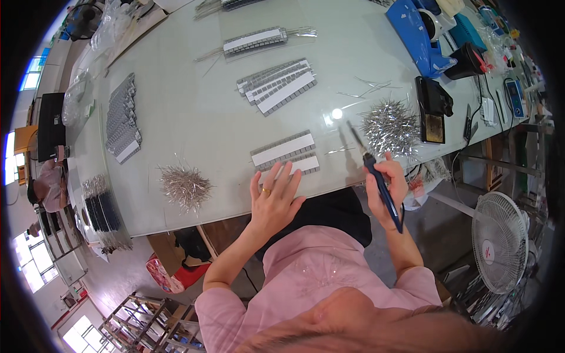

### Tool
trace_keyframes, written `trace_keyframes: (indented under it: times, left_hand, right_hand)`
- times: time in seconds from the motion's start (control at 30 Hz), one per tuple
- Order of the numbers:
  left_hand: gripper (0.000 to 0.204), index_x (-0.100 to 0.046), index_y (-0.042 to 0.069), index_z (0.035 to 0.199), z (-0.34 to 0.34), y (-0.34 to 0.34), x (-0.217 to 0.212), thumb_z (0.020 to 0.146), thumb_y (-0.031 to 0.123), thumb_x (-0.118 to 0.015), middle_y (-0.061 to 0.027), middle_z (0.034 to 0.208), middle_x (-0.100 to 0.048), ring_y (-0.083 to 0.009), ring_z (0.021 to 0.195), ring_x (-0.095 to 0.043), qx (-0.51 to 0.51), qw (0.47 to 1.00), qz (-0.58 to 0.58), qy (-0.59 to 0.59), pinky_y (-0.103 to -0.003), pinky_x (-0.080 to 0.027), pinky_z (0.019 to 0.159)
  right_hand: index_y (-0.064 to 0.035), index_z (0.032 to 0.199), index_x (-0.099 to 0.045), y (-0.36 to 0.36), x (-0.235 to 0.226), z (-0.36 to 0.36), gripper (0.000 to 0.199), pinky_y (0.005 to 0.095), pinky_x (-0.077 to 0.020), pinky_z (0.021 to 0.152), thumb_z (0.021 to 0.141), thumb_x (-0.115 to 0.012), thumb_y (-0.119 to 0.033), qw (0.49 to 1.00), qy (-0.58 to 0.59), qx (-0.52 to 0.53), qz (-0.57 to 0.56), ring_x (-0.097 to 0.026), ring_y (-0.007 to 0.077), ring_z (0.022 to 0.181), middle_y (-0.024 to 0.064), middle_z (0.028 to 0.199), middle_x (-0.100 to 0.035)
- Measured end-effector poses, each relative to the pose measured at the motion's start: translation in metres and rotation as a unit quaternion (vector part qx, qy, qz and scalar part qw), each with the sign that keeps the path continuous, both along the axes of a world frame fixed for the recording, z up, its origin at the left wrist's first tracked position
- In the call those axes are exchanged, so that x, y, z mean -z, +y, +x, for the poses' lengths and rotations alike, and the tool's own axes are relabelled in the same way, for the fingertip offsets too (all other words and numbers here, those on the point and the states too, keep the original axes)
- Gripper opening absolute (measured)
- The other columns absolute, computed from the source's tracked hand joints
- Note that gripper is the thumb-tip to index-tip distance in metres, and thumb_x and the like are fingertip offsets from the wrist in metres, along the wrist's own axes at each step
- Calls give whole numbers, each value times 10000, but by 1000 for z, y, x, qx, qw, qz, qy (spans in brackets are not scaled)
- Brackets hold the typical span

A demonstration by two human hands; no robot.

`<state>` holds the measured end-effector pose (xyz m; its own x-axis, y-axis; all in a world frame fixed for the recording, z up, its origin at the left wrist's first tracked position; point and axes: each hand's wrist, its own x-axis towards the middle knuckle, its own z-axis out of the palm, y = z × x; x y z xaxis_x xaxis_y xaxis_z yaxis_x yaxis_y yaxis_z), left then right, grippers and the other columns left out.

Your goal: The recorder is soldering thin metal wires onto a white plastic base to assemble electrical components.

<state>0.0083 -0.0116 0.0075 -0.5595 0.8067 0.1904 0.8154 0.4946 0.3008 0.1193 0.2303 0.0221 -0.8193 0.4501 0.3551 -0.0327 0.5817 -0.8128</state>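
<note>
Writing: from my station I see a red mark on the hub of the white fan (500,242), beyond the bench's near edge; it is too small for me to read. The blue box (515,97) near the bench's right end has a pale panel, also illegible to me.

Left hand (275,197): palm down, fingers spread, at the middle of the bench's (176,129) near edge. Fingers cover the left end of the short strip (307,165), so I cannot see that part or judge how firmly they press. The long strip (283,148) lies just beyond it, mostly in view.

Right hand (388,191): fingers closed round the blue handle of the soldering iron (382,188), hiding part of it. Its tip points toward the far edge, between the strips and the right wire pile (391,126); height above the bench I cannot tell.

Left wire pile (184,185): by the near edge, toward the near left corner; single wires indistinct. Farthest strip bundle (244,5): cut off by my view's upper limit.
</note>
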Motion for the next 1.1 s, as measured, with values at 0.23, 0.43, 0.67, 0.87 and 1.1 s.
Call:
trace_keyframes:
  times: [0.23, 0.43, 0.67, 0.87, 1.1]
  left_hand:
    - [570, -571, 126, 1338, 8, 29, -4, 830, 347, -706, -92, 1467, -449, -268, 1358, -399, -13, 999, 31, 17, -537, -177, 1122]
    - [580, -566, 132, 1346, 4, 2, -4, 811, 285, -729, -99, 1427, -494, -277, 1343, -431, -39, 999, -3, -7, -543, -196, 1117]
    - [585, -562, 128, 1350, 3, -6, 4, 811, 290, -723, -99, 1431, -489, -270, 1334, -439, -41, 999, -9, 6, -543, -212, 1112]
    - [563, -575, 134, 1338, 1, -7, 8, 817, 301, -710, -92, 1433, -488, -258, 1324, -447, -23, 1000, -10, 15, -537, -240, 1101]
    - [559, -586, 153, 1329, -1, -6, 9, 809, 309, -715, -80, 1438, -489, -243, 1330, -445, -16, 999, -17, 29, -536, -258, 1092]
  right_hand:
    - [-70, 1090, -558, -12, 22, -31, 352, 523, -418, 1060, 789, -735, -26, 992, 39, -1, 116, -598, 330, 814, 139, 944, -548]
    - [-63, 1059, -579, 1, 30, -21, 348, 521, -416, 1064, 761, -754, -23, 988, 26, 11, 149, -583, 322, 780, 131, 918, -546]
    - [-62, 1057, -577, -12, 31, -26, 371, 542, -430, 1043, 743, -770, -21, 989, 36, -1, 146, -597, 312, 835, 127, 920, -560]
    - [-35, 1026, -586, -6, 10, -17, 313, 530, -422, 1051, 755, -741, -8, 995, 48, 9, 85, -633, 304, 823, 146, 910, -610]
    - [-34, 933, -626, 8, -17, 12, 217, 479, -485, 990, 744, -734, -29, 999, -7, -34, -32, -672, 255, 703, 93, 753, -659]
